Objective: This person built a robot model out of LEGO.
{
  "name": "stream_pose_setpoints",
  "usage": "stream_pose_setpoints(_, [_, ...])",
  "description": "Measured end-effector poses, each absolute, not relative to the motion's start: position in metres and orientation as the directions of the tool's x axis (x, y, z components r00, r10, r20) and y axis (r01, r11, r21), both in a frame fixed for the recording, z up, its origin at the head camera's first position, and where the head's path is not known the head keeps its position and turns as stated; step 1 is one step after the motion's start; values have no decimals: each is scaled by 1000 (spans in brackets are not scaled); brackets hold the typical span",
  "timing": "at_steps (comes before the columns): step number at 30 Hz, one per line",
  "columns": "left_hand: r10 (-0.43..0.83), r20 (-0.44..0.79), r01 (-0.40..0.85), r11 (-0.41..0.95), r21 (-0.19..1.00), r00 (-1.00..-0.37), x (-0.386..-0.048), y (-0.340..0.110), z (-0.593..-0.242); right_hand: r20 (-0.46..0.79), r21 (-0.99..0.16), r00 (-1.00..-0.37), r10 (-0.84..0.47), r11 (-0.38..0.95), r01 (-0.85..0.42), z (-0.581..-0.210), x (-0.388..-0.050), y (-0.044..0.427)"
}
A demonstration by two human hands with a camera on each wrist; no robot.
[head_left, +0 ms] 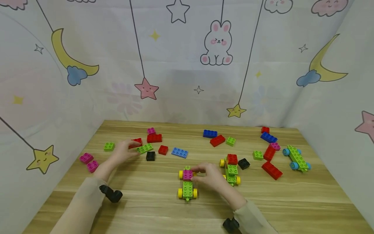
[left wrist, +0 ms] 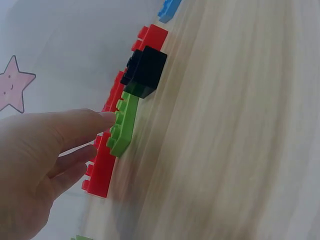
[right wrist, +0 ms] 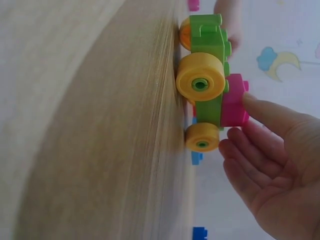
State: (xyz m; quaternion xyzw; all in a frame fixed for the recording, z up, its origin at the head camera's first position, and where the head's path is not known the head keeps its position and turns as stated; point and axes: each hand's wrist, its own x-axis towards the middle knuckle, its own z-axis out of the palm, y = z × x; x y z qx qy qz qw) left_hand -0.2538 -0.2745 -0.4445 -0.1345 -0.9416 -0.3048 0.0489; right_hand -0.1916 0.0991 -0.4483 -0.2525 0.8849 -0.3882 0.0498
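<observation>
My right hand [head_left: 211, 176] pinches a pink brick [head_left: 188, 175] by its right side, thumb and fingers at its edges. That brick sits on a green toy car base [head_left: 187, 189] with yellow wheels; the right wrist view shows the yellow wheel [right wrist: 200, 77] on the table. Farther left, my left hand [head_left: 124, 151] reaches over a flat green brick [head_left: 145, 148] and a red brick [head_left: 136, 142]. In the left wrist view its fingers are nearly straight, with one tip at the green brick's studs [left wrist: 116, 131]; whether it touches cannot be told.
A black brick [head_left: 150, 156], a small red brick [head_left: 163, 149] and a light blue brick [head_left: 179, 152] lie mid-table. A second green car with yellow wheels bears a red brick [head_left: 232, 159]. At right stands a green car with blue wheels [head_left: 297, 159], near several loose bricks.
</observation>
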Motion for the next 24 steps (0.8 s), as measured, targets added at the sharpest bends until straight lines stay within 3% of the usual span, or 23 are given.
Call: stream_pose_setpoints(24, [211, 158, 262, 843, 469, -964, -264, -277, -457, 79, -734, -867, -492, 559, -384, -444, -190, 99])
